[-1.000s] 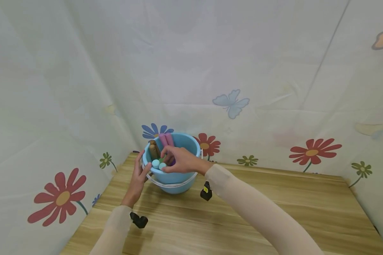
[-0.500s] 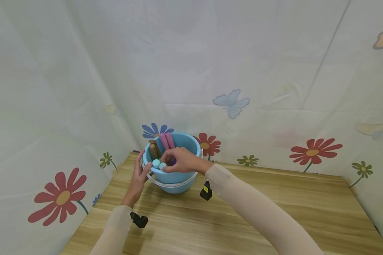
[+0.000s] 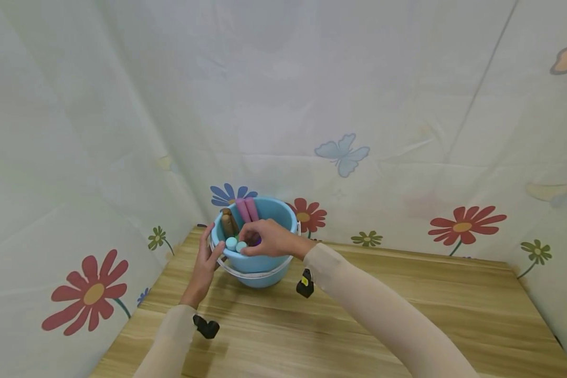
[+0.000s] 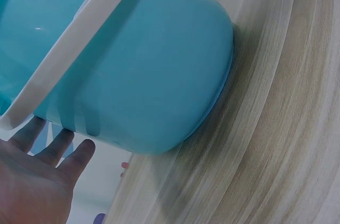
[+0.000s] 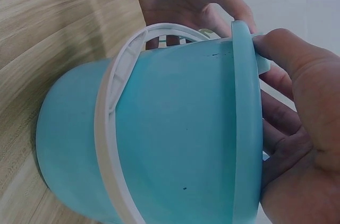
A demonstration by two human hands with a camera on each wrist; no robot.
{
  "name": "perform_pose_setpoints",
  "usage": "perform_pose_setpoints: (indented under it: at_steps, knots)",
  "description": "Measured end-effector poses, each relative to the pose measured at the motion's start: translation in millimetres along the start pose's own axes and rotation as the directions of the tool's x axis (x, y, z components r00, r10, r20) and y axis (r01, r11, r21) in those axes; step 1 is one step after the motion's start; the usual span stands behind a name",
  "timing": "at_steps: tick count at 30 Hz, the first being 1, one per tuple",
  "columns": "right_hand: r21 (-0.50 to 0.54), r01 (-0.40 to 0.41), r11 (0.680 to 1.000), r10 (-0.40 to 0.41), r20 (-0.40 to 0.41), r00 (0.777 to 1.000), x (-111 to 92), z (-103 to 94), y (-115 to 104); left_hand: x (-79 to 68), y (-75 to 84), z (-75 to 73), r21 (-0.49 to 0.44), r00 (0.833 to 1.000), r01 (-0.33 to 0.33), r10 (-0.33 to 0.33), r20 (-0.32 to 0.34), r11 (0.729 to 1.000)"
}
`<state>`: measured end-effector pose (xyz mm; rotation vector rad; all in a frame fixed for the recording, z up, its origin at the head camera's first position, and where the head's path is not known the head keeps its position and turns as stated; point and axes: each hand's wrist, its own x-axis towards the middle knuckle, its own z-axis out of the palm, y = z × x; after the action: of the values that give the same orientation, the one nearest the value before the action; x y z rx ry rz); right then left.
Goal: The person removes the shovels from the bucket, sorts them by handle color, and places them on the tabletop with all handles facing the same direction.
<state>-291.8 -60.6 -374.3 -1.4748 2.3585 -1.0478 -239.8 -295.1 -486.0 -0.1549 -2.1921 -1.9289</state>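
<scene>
A light-blue bucket [image 3: 260,265] with a white handle [image 3: 252,275] stands upright on the wooden table. My left hand [image 3: 207,262] lies against its left side, thumb at the rim; in the left wrist view its straight fingers [image 4: 77,161] touch the wall. Inside the rim my right hand [image 3: 271,237] has curled fingers, and its thumb and a finger pinch a pale blue round-ended piece [image 3: 241,246]. A second pale blue piece [image 3: 231,243] sits beside it. Brown pieces [image 3: 228,222] and pink sticks [image 3: 247,209] lean behind. Something purple [image 3: 258,241] shows under the right hand.
The wooden table [image 3: 382,310] extends right and toward me. A flower-printed cloth [image 3: 406,157] hangs close behind the bucket and along the left side. Small black camera mounts [image 3: 305,286] are worn at both wrists.
My right fingers have drawn in slightly, with the upper finger back from the brown pieces. The bucket and my left hand keep their places.
</scene>
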Motion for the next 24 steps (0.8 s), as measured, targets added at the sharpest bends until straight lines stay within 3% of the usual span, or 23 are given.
perform_pose_setpoints:
  at_steps: [24]
  knots:
    - [-0.012,-0.006,1.0,0.005,-0.022,1.0,6.3,6.7,-0.9,-0.9,0.0,-1.1,-0.022,1.0,-0.007,0.008,0.013,1.0]
